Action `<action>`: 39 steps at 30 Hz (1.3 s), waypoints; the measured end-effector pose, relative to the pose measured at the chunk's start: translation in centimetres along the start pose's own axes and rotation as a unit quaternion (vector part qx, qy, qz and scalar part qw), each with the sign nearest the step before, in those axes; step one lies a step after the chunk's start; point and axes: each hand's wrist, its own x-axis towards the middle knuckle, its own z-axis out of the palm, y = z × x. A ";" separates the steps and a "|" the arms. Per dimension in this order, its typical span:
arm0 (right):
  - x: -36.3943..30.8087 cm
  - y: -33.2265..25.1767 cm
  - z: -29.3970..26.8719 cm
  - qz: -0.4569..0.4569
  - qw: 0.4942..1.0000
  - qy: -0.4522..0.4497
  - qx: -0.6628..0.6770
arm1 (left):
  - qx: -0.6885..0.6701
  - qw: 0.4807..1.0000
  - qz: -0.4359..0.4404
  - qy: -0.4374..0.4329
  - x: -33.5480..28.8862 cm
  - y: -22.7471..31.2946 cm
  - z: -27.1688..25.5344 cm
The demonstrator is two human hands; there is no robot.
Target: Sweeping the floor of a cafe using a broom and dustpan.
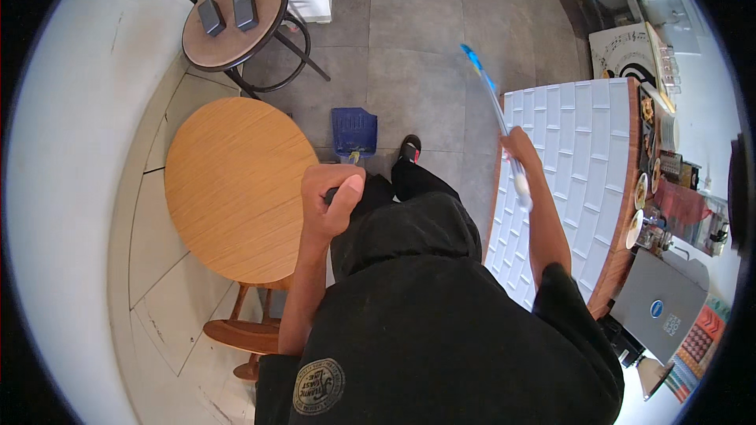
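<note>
- At eleven o'clock from the middle of the view, a blue, ridged plastic dustpan [354,130] shows against the grey tiled floor [417,24]; whether it touches cannot be told.
- Just left of the middle, toward nine o'clock, the left hand [324,182] has its fingers closed round a black handle [331,196] in line with the dustpan.
- Between two and three o'clock, the right hand's [521,148] fingers grip a long, thin, pale stick [498,113] with a bright blue far end.
- At nine o'clock stands a round, light-brown wooden table [236,181].
- At three o'clock stands a white-tiled, wood-edged counter [567,173] bearing white plates [635,228].
- Between ten and eleven o'clock, two dark, oblong boxes [245,12] rest on a brown-seated, black-framed chair [228,49].
</note>
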 end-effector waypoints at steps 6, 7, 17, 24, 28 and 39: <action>-0.3 -4.4 6.6 0.012 0.996 -0.085 0.009 | -0.027 0.999 -0.008 -0.041 0.1 -0.1 -0.2; -2.3 -5.6 7.4 -0.034 0.996 -0.084 -0.027 | -0.029 0.999 -0.002 -0.042 0.1 -0.2 0.0; -11.8 -4.6 1.1 0.011 0.985 -0.146 0.094 | -0.007 0.998 -0.010 -0.058 1.3 -0.5 1.7; -13.0 -2.4 -6.8 0.114 0.952 -0.167 0.229 | -0.014 1.000 -0.017 -0.018 1.0 0.3 1.2; -6.2 0.3 -6.7 0.076 0.971 -0.123 0.188 | -0.024 0.998 -0.046 -0.032 1.1 0.4 0.8; -3.3 -2.5 1.3 -0.054 0.986 -0.154 0.025 | -0.059 0.998 -0.036 0.000 2.1 0.0 1.7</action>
